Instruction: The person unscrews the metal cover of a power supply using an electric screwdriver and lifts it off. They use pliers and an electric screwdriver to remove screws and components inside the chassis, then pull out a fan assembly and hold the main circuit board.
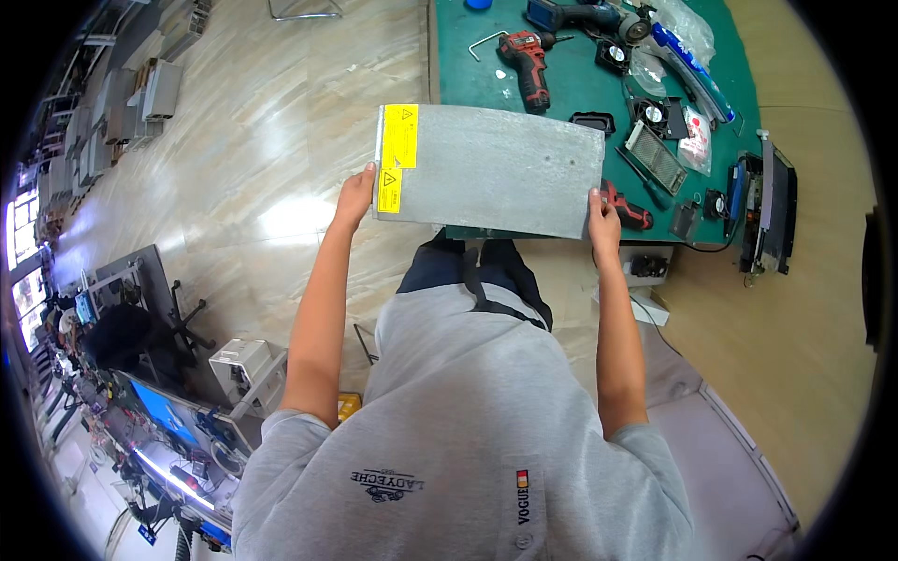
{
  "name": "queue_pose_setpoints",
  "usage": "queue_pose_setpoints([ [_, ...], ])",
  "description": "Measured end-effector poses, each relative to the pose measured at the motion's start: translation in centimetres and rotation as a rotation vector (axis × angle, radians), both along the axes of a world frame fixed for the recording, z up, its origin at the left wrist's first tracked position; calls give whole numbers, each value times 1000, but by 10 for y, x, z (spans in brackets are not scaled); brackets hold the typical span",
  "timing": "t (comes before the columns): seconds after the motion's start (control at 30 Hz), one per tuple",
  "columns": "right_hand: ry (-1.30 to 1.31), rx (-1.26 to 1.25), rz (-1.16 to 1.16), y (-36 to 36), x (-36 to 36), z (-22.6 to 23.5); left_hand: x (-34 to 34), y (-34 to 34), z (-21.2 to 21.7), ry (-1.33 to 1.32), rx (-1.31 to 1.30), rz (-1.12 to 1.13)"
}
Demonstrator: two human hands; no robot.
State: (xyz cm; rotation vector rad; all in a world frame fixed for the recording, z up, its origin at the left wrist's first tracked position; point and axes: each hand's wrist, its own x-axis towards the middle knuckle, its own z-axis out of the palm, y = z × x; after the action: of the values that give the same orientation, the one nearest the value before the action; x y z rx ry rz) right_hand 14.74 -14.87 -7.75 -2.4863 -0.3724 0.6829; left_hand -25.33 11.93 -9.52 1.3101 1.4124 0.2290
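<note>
Two hands on one panel [488,170]: I hold a flat grey metal sheet out in front of me, level with the near edge of the desk [599,93], its far part over the green mat and its near part over the floor [281,140]. Long axis runs left to right across my body; the end with the yellow stickers [397,159] is on my left. Left hand [355,196] grips the near-left corner, fingers curled shut around the edge below the lower sticker, thumb side on top. Right hand [603,220] grips the near-right corner the same way, closed on the edge. Both arms reach about equally far, so neither is clearly nearer; the panel sits straight ahead of both, tilted slightly with the right end lower in the picture. Beyond it on the mat: a red drill [526,58] just past the far edge, a second power tool [585,14] further back, small fans [652,114], a finned grille [655,156], clear bags [687,37]. A red-handled tool [629,210] lies just beside my right hand, partly hidden by the sheet. An open black chassis [769,201] stands at the desk's right end.
</note>
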Motion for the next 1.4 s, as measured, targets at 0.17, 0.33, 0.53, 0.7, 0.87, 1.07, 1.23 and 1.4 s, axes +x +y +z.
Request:
queue_pose_setpoints([
  [0.17, -19, -10, 71, -5, 2, 15, 16, 2, 4, 1, -77, 48],
  [0.33, 23, -33, 86, -11, 5, 11, 11, 0, -4, -112, -209, 195],
  [0.53, 55, 0, 35, -33, -18, 18, -1, -12, 19, -8, -200, 172],
  [0.7, 94, -108, 45, -47, -23, 48, -22, -32, 45, 124, -275, 106],
  [0.87, 136, -103, 72, -27, -10, 85, -9, -22, 72, -7, -348, 246],
  [1.07, 514, 222, 19, 18, 28, 102, 6, 48, 60, -381, -721, 216],
  [1.23, 773, 66, 34, 55, 71, 105, 32, 81, 66, -282, -630, 162],
  [1.4, 788, 68, -53, 100, 86, 100, 38, 126, 26, -192, -615, -21],
])
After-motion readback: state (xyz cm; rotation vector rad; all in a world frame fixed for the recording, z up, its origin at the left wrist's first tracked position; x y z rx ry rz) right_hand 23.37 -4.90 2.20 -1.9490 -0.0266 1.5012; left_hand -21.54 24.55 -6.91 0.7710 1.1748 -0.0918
